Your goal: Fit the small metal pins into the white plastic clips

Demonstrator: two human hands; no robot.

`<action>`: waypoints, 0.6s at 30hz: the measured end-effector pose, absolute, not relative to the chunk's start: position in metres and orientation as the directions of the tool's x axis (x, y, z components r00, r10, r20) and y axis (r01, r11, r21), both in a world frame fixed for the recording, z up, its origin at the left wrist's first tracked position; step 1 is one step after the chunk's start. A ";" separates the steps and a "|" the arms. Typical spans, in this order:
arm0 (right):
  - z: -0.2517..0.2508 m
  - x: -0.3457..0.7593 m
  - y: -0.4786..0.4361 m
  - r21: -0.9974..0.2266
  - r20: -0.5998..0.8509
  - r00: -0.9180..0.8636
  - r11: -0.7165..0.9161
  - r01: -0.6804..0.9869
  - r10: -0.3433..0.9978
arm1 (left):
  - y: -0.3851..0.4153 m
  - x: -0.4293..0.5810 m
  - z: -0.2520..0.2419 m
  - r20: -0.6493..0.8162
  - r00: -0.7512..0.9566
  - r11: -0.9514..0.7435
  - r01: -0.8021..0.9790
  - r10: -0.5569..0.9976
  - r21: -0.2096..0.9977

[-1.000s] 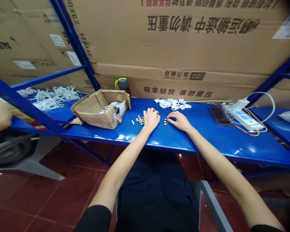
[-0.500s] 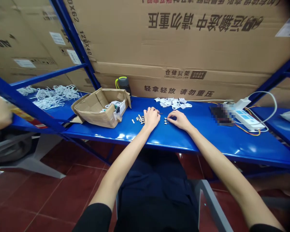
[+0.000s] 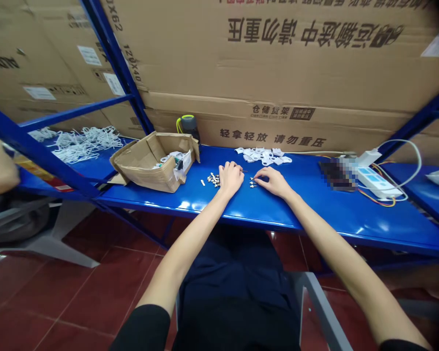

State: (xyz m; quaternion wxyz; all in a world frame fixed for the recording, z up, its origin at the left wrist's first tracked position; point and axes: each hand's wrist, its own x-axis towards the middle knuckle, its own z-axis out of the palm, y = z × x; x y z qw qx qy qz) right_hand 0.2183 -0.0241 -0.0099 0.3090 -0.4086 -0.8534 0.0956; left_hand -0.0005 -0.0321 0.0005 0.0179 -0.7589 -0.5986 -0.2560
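My left hand (image 3: 231, 178) rests on the blue shelf top with its fingers curled together. A thin, dark, pin-like piece (image 3: 245, 170) sticks out past its fingertips; the rest of it is hidden. Just left of this hand lies a pile of small metal-and-white parts (image 3: 213, 179), with one loose white piece (image 3: 202, 183) beside it. My right hand (image 3: 273, 181) has thumb and forefinger drawn together at a short row of similar small parts (image 3: 252, 185). What those fingertips grip is too small to make out. Several white ring-shaped plastic pieces (image 3: 265, 156) lie behind both hands.
An open cardboard box (image 3: 146, 170) with small items stands at left, a dark bottle (image 3: 189, 127) behind it. To the right are a pixelated dark object (image 3: 337, 174) and a white power strip (image 3: 378, 180) with cables. Another person's arm (image 3: 0, 165) shows at far left.
The view has shifted slightly. My right fingertips have moved a little around the small row of parts; my left hand keeps nearly the same pose.
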 end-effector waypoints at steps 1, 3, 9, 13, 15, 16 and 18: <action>-0.010 0.218 -0.024 -0.412 0.447 -0.474 0.645 0.644 0.759 | -0.032 -0.001 0.000 0.410 0.153 -0.284 0.917 0.899 0.280; -0.011 0.219 -0.024 -0.409 0.441 -0.470 0.638 0.653 0.764 | -0.032 -0.001 0.000 0.412 0.152 -0.284 0.916 0.899 0.283; -0.011 0.219 -0.023 -0.415 0.456 -0.477 0.654 0.632 0.751 | -0.031 0.000 0.000 0.408 0.149 -0.283 0.914 0.901 0.291; -0.009 0.218 -0.024 -0.417 0.464 -0.488 0.668 0.616 0.739 | -0.032 0.000 0.001 0.408 0.149 -0.280 0.917 0.901 0.283; -0.008 0.218 -0.025 -0.422 0.461 -0.492 0.671 0.610 0.738 | -0.032 0.000 0.001 0.408 0.151 -0.281 0.918 0.901 0.281; -0.007 0.218 -0.025 -0.425 0.458 -0.495 0.671 0.608 0.738 | -0.032 0.000 0.002 0.406 0.152 -0.282 0.917 0.901 0.283; -0.007 0.218 -0.025 -0.430 0.453 -0.497 0.670 0.605 0.740 | -0.033 0.000 0.002 0.403 0.153 -0.284 0.915 0.902 0.288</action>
